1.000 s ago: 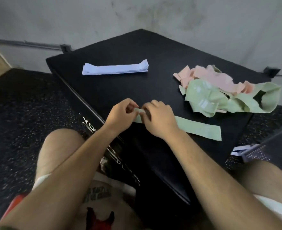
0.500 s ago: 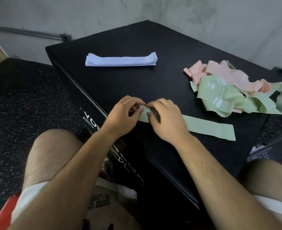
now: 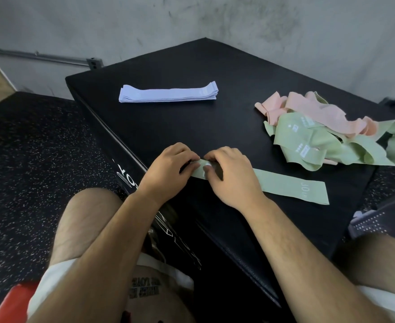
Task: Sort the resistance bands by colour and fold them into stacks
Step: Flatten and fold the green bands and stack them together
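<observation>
While the person sits close before it, the black padded platform (image 3: 191, 136) carries all the bands. On its far right side lies the unsorted heap (image 3: 319, 145), loose green loops tangled with pink bands (image 3: 331, 115), and this heap reaches near to the right edge. Further back, to the left, the lilac stack (image 3: 168, 95) is already folded flat and neat, well apart from the rest. Just beside the front edge one green band (image 3: 278, 183) lies stretched out flat, its right end free, its left end between the two hands. The left hand (image 3: 168, 170) has curled fingers and pinches this end from the left; the right hand (image 3: 232, 177) lies over the band, its thumb pressing down on the fabric and its fingers bent around the same end. I judge that the first fold of the green pile is beginning. Several things could go wrong here. The band is elastic, so a fold that is let go too soon may spring open. If the end is not laid square, every next layer will sit crooked. The band lies so near the edge that a small pull toward the person could slide it down to the floor.
</observation>
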